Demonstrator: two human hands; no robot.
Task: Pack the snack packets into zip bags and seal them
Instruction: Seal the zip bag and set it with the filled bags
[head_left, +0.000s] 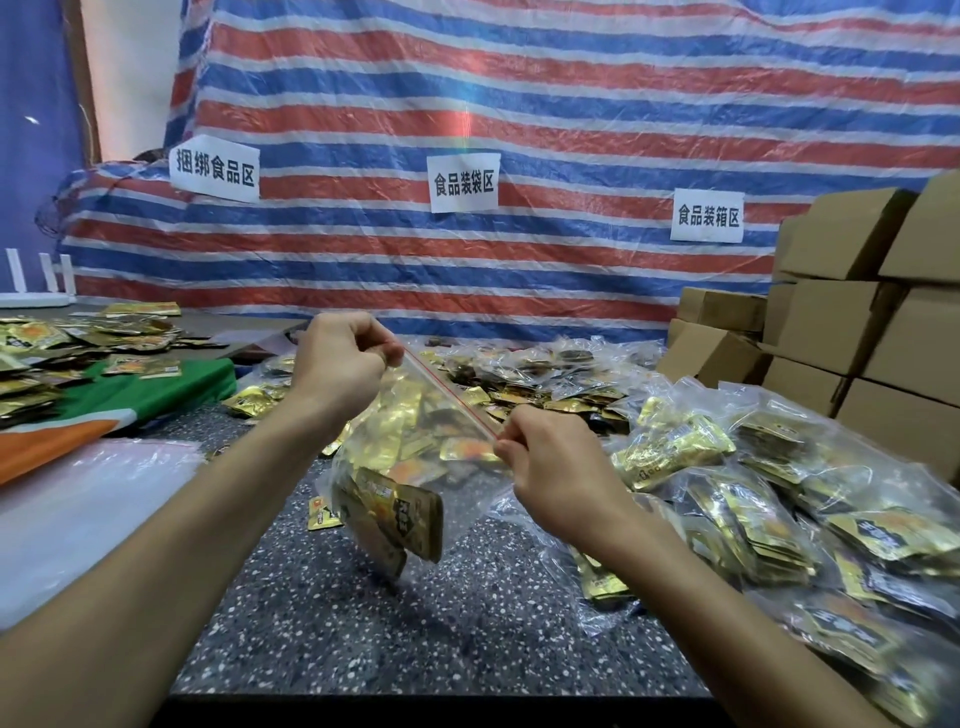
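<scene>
The person held a clear zip bag (415, 447) up in the air over the dark speckled table (415, 623). The left hand (340, 364) pinched one end of the bag's top, and the right hand (545, 457) pinched the other end, lower down and nearer. The red zip line (449, 392) was pulled straight between them, so the top was flat and easy to press shut. I think that was why both hands held it by the ends. The gold snack packets (400, 519) sat in a bunch at the bottom of the bag, because the bag was hanging and they slid down. That kept them away from the zip. I could not tell if the zip was closed all the way. One small packet (323, 514) lay on the table just behind the bag. On the right was a big pile of filled bags (779, 493), so a done bag could go there with a short reach. More loose packets (519, 389) lay farther back, ready to be picked up. A stack of empty clear bags (78, 509) sat on the left, near the left arm. Brown boxes (857, 338) were piled up at the far right.
</scene>
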